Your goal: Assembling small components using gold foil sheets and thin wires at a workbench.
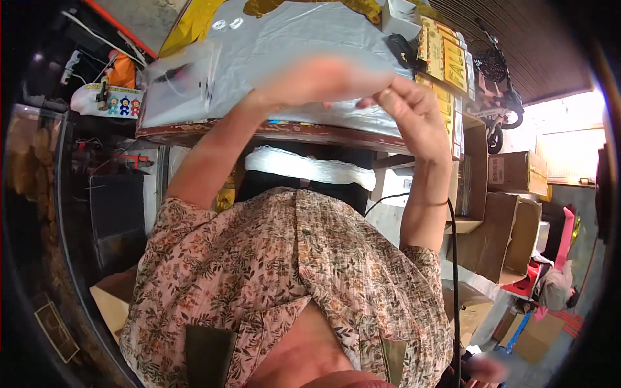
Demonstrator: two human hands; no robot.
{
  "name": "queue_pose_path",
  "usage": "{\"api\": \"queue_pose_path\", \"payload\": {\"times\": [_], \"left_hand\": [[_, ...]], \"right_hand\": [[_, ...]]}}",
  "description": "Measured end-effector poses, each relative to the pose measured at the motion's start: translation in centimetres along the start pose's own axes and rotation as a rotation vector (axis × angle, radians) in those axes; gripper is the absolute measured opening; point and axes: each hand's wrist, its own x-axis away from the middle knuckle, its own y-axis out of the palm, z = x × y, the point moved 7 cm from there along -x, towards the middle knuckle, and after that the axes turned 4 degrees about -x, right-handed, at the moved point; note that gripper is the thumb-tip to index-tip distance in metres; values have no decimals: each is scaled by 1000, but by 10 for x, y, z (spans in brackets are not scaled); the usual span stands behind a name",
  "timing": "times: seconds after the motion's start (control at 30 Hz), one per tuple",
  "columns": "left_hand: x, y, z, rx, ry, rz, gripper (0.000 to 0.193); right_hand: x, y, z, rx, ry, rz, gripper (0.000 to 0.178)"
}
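Observation:
My left hand (310, 81) is over the table (272, 42), whose top has a silvery-grey plastic cover. A blur hides most of its fingers. Close beside it on the right, my right hand (417, 116) is closed, thumb and fingertips pinched together. Whatever lies between those fingertips is too small or smeared to make out. Across my lap, below the table edge, rests a bundle of white thread (310, 168). Neither hand touches it.
On the table's left lies a clear plastic bag (174, 87); yellow boxes (446, 55), a black object (402, 50) and an open white box (401, 18) stand at its right. Cardboard boxes (495, 236) crowd my right side. A black cable (455, 271) hangs by my right arm.

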Motion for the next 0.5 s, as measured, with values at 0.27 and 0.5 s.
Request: {"api": "queue_pose_path", "payload": {"times": [0.27,0.5], "left_hand": [[-20,-10,-18,184,38,381,23],[-49,5,9,86,137,391,28]], "right_hand": [[-30,-9,2,273,-103,299,36],[-6,-25,-11,840,-156,566,36]]}}
